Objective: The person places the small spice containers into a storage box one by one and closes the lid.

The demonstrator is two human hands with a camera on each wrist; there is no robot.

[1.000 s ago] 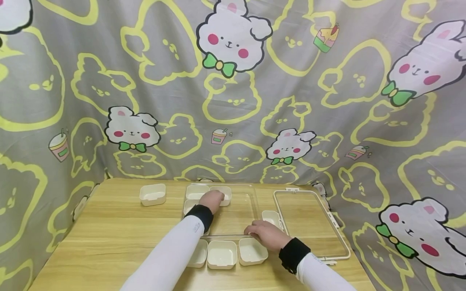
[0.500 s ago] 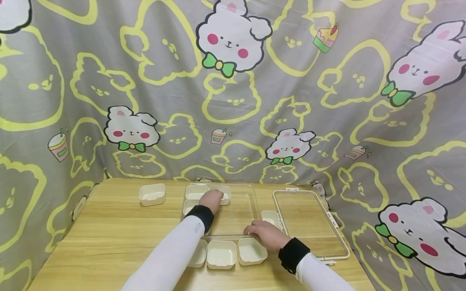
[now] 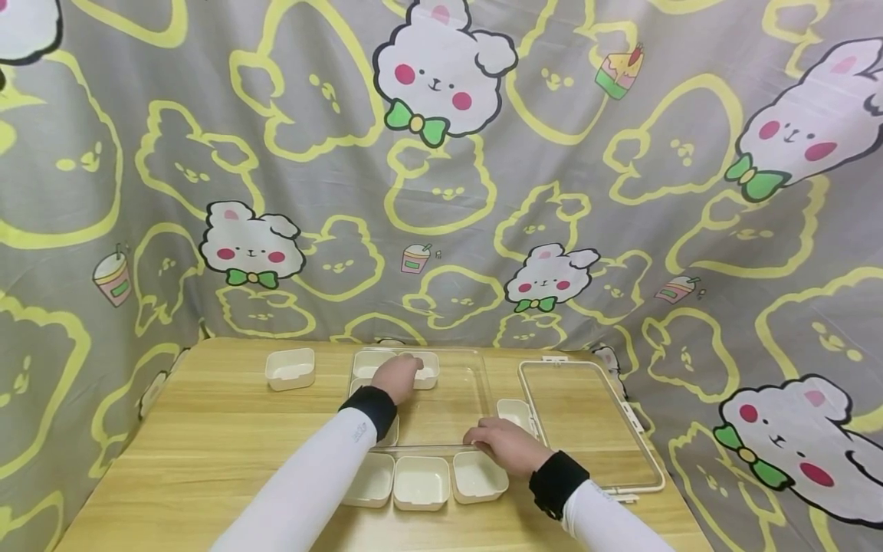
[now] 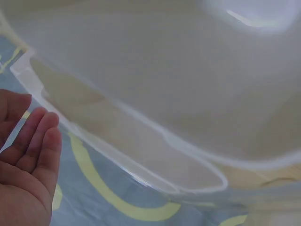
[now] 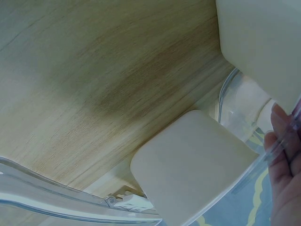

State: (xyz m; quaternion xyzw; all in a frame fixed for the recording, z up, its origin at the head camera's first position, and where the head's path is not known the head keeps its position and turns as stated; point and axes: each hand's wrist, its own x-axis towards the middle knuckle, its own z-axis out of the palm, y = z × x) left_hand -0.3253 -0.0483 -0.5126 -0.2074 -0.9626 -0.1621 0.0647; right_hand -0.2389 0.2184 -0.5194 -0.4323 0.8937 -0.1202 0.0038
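Note:
A clear plastic box (image 3: 455, 447) stands at the middle of the table with several small cream containers in its left and far part. Just beside the container (image 3: 429, 374) in its far row is my left hand (image 3: 398, 377). In the left wrist view, the loosely bent fingers (image 4: 49, 146) are apart from the container rim (image 4: 141, 120). My right hand (image 3: 510, 446) grips the box's near right corner; the right wrist view has its fingers (image 5: 280, 160) at the clear wall. Containers (image 3: 421, 483) stand in a row before the box.
A clear lid with a cream frame (image 3: 641, 489) lies on the right of the table. Between it and the box stands one container (image 3: 513, 414). Another container (image 3: 290, 369) stands at the far left. A patterned grey curtain (image 3: 455, 253) hangs behind the table.
My left hand has drawn back slightly to the left and up from the far-row container, uncovering more of a near-left container. The right hand stays at the box's corner.

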